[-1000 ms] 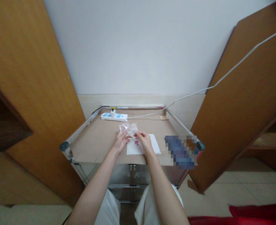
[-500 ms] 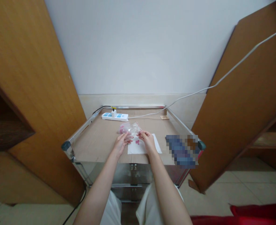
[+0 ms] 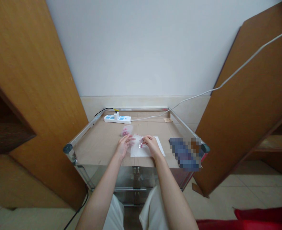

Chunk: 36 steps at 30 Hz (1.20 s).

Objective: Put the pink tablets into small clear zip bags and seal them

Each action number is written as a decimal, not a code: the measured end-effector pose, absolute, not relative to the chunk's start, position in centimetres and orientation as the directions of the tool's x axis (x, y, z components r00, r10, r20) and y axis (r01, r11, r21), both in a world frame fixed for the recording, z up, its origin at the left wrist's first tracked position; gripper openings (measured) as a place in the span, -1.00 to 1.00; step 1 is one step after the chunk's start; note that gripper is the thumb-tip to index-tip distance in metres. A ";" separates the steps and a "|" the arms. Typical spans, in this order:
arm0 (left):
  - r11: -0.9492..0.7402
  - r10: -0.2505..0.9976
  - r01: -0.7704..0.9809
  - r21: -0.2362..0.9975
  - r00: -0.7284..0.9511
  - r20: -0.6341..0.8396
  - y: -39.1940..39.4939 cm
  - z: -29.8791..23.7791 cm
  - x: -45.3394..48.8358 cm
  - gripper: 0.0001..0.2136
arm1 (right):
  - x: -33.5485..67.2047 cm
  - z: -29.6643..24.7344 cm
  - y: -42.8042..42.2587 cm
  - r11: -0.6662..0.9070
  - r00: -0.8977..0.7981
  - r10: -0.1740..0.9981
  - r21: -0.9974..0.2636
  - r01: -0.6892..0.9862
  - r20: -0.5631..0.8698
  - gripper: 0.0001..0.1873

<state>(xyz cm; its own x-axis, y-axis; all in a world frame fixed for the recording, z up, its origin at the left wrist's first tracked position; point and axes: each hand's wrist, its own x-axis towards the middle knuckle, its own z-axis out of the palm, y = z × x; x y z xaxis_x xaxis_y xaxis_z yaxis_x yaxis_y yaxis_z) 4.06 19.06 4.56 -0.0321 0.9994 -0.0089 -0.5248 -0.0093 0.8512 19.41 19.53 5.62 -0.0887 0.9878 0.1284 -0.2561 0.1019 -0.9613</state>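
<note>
My right hand [image 3: 151,143] pinches a small clear plastic bag [image 3: 140,144] above a white sheet of paper [image 3: 147,153]. The bag hangs down over the paper and hides most of the small pink pieces there. To its left is my left hand [image 3: 123,146], fingers apart and slightly smeared by motion, with nothing visible held in them. Just beyond my left fingertips rests another clear plastic bag [image 3: 127,130] with pink pieces inside. Neither hand touches that second bag.
A white power strip [image 3: 117,119] with a plug in it lies at the cart's back left. Its white cable [image 3: 193,96] runs off to the right. A blurred-out dark blue item [image 3: 185,155] lies at the right. Metal rails edge the cardboard-covered top [image 3: 95,147].
The clear bag, earlier stretched between both hands, has swung down over the paper in my right hand. My left hand has let go of it and its fingers have spread.
</note>
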 end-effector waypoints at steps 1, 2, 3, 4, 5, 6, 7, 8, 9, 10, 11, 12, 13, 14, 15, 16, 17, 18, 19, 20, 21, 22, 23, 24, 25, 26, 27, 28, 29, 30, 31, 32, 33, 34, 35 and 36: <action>0.001 1.000 -0.522 0.853 -0.017 -0.012 19.1 4.6 4.0 -0.79 | 19.4 5.6 19.5 0.105 -0.093 0.987 -0.963 -0.248 0.132 -0.88; 0.008 1.000 -0.514 0.858 -0.008 -0.014 19.1 4.6 4.0 -0.79 | 19.5 5.6 19.5 0.110 -0.102 0.985 -0.964 -0.241 0.138 -0.88; 0.007 1.000 -0.500 0.866 -0.006 -0.011 19.1 4.6 4.1 -0.79 | 19.5 5.5 19.5 0.117 -0.114 0.983 -0.966 -0.232 0.147 -0.88; 0.003 1.000 -0.477 0.879 -0.007 -0.007 19.0 4.6 4.1 -0.79 | 19.5 5.5 19.5 0.126 -0.128 0.979 -0.967 -0.221 0.157 -0.88; 0.000 1.000 -0.447 0.894 -0.007 -0.003 19.0 4.6 4.2 -0.80 | 19.5 5.4 19.5 0.136 -0.142 0.976 -0.968 -0.210 0.168 -0.88; -0.003 1.000 -0.415 0.910 -0.007 0.000 19.0 4.6 4.3 -0.80 | 19.5 5.3 19.5 0.146 -0.154 0.972 -0.969 -0.198 0.178 -0.88; -0.007 1.000 -0.388 0.922 -0.007 0.005 19.0 4.6 4.4 -0.81 | 19.4 5.2 19.6 0.155 -0.160 0.969 -0.970 -0.189 0.186 -0.88; -0.012 1.000 -0.367 0.930 -0.005 0.012 18.9 4.6 4.5 -0.81 | 19.4 5.2 19.6 0.164 -0.159 0.968 -0.970 -0.181 0.194 -0.88; -0.019 1.000 -0.352 0.936 0.000 0.020 18.9 4.7 4.6 -0.82 | 19.3 5.2 19.6 0.172 -0.151 0.968 -0.969 -0.175 0.199 -0.87; -0.030 0.999 -0.348 0.937 0.001 0.032 18.8 4.7 4.6 -0.82 | 19.2 5.2 19.6 0.179 -0.137 0.970 -0.969 -0.171 0.203 -0.86; -0.041 0.999 -0.354 0.935 -0.002 0.043 18.8 4.7 4.6 -0.82 | 19.1 5.2 19.7 0.183 -0.115 0.972 -0.969 -0.166 0.204 -0.84; -0.046 0.999 -0.364 0.930 -0.006 0.047 18.8 4.7 4.6 -0.83 | 19.0 5.3 19.7 0.188 -0.088 0.975 -0.969 -0.160 0.204 -0.82; -0.045 0.999 -0.376 0.926 -0.012 0.044 18.8 4.7 4.6 -0.83 | 18.9 5.3 19.7 0.192 -0.061 0.977 -0.969 -0.153 0.203 -0.80; -0.038 0.999 -0.387 0.921 -0.019 0.033 18.9 4.7 4.6 -0.83 | 18.8 5.4 19.7 0.196 -0.036 0.978 -0.970 -0.143 0.203 -0.79; -0.029 0.999 -0.395 0.918 -0.028 0.019 18.9 4.6 4.6 -0.83 | 18.7 5.4 19.7 0.200 -0.016 0.979 -0.971 -0.130 0.204 -0.77; -0.019 0.999 -0.401 0.916 -0.036 0.005 19.0 4.6 4.6 -0.83 | 18.6 5.5 19.7 0.205 0.001 0.978 -0.972 -0.117 0.206 -0.77; -0.011 0.999 -0.405 0.914 -0.045 -0.007 19.0 4.5 4.6 -0.83 | 18.5 5.5 19.7 0.209 0.013 0.978 -0.972 -0.105 0.209 -0.76; -0.007 0.998 -0.408 0.913 -0.054 -0.016 19.1 4.4 4.5 -0.83 | 18.4 5.5 19.6 0.213 0.022 0.977 -0.973 -0.094 0.211 -0.77; -0.008 0.998 -0.414 0.910 -0.063 -0.020 19.2 4.3 4.5 -0.83 | 18.4 5.5 19.6 0.215 0.031 0.977 -0.973 -0.085 0.213 -0.77; -0.009 0.997 -0.421 0.907 -0.072 -0.023 19.2 4.2 4.5 -0.82 | 18.3 5.5 19.6 0.215 0.038 0.976 -0.974 -0.076 0.213 -0.78; -0.014 0.996 -0.429 0.903 -0.083 -0.024 19.3 4.1 4.5 -0.82 | 18.3 5.5 19.6 0.215 0.041 0.976 -0.975 -0.064 0.212 -0.78; -0.020 0.996 -0.436 0.900 -0.092 -0.023 19.4 4.0 4.4 -0.82 | 18.2 5.5 19.6 0.213 0.040 0.977 -0.976 -0.051 0.211 -0.78; -0.027 0.995 -0.442 0.897 -0.102 -0.020 19.5 3.9 4.4 -0.82 | 18.2 5.5 19.6 0.212 0.038 0.977 -0.976 -0.038 0.211 -0.79; -0.034 0.994 -0.444 0.895 -0.110 -0.016 19.6 3.8 4.4 -0.82 | 18.2 5.5 19.6 0.213 0.035 0.977 -0.977 -0.027 0.212 -0.78; -0.041 0.993 -0.442 0.896 -0.115 -0.011 19.6 3.8 4.3 -0.83 | 18.2 5.5 19.6 0.215 0.030 0.976 -0.976 -0.019 0.215 -0.78; -0.049 0.993 -0.437 0.898 -0.117 -0.002 19.6 3.8 4.3 -0.84 | 18.2 5.5 19.6 0.219 0.021 0.975 -0.976 -0.016 0.219 -0.78; -0.058 0.993 -0.431 0.901 -0.116 0.008 19.6 3.8 4.3 -0.85 | 18.3 5.5 19.6 0.223 0.008 0.975 -0.975 -0.017 0.223 -0.77; -0.064 0.994 -0.425 0.903 -0.110 0.018 19.5 3.9 4.3 -0.86 | 18.3 5.4 19.6 0.228 -0.006 0.974 -0.973 -0.020 0.228 -0.77; -0.067 0.995 -0.420 0.905 -0.096 0.029 19.4 4.0 4.3 -0.86 | 18.4 5.4 19.6 0.232 -0.021 0.972 -0.972 -0.025 0.233 -0.77; -0.067 0.996 -0.419 0.906 -0.076 0.039 19.3 4.1 4.3 -0.87 | 18.4 5.4 19.6 0.238 -0.033 0.971 -0.971 -0.032 0.239 -0.76; -0.065 0.997 -0.421 0.905 -0.054 0.047 19.2 4.2 4.3 -0.87 | 18.5 5.4 19.5 0.243 -0.041 0.969 -0.969 -0.041 0.245 -0.77; -0.060 0.998 -0.425 0.903 -0.031 0.051 19.1 4.4 4.3 -0.87 | 18.5 5.4 19.5 0.248 -0.041 0.967 -0.967 -0.051 0.250 -0.77; -0.054 0.998 -0.426 0.903 -0.012 0.054 18.9 4.5 4.4 -0.86 | 18.5 5.4 19.5 0.254 -0.036 0.966 -0.966 -0.058 0.256 -0.77; -0.051 0.998 -0.421 0.906 0.004 0.058 18.8 4.6 4.4 -0.85 | 18.5 5.4 19.5 0.259 -0.030 0.965 -0.964 -0.062 0.261 -0.78; -0.049 0.998 -0.409 0.911 0.017 0.061 18.7 4.7 4.4 -0.85 | 18.4 5.4 19.5 0.262 -0.026 0.964 -0.963 -0.060 0.264 -0.77; -0.047 0.998 -0.392 0.919 0.026 0.063 18.7 4.7 4.5 -0.84 | 18.4 5.5 19.4 0.265 -0.024 0.964 -0.963 -0.056 0.267 -0.77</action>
